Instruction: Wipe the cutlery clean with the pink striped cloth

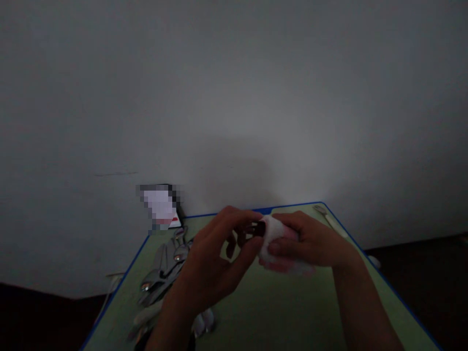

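Over the table, my right hand [307, 240] grips a white and pink cloth [275, 233], which is bunched around a fork. The dark head of the fork [258, 228] sticks out of the cloth, its tines pointing left. My left hand [223, 248] is curled around this end, with thumb and forefinger closed at the fork head beside the cloth. The fork's handle is hidden by the cloth and my right hand. A pile of spoons and other cutlery [166, 265] lies left of my left hand, partly covered by my left forearm.
The pale green table [278, 307] has a blue edge and stands against a grey wall [234, 97]. A phone-like device with a blurred screen [161, 207] leans at the back left. A light-handled fork or spoon [331, 222] lies at the back right corner.
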The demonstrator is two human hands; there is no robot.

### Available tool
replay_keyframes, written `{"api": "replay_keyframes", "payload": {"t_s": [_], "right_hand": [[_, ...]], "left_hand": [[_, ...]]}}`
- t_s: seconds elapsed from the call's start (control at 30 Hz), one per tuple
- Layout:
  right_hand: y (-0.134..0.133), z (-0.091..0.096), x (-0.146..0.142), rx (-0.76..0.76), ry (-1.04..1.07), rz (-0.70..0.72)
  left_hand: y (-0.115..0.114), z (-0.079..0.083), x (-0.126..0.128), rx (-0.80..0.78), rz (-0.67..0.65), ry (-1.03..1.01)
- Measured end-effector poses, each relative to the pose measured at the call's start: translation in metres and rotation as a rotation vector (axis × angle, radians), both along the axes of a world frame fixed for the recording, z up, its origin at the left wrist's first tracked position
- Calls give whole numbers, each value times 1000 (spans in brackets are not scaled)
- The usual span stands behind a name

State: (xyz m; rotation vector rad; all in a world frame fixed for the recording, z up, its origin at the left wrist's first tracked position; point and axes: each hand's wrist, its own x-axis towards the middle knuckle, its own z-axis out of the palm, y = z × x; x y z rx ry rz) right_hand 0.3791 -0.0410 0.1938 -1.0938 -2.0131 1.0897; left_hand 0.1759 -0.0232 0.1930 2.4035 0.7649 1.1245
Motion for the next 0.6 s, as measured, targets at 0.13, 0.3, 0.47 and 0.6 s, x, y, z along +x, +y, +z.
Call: {"api": "replay_keyframes", "payload": {"t_s": [0.13,0.3,0.47,0.6], "right_hand": [[0,-1,1,-26,63,60],[0,1,0,-48,44,54],[0,2,-1,-15,5,40],[1,-1,1,-28,-6,40]], "left_hand": [[3,0,-5,38,-88,-32],[8,-2,-10,40,-91,-28],[10,-1,-11,45,-60,-6],[12,-2,-12,51,-42,-9]]}}
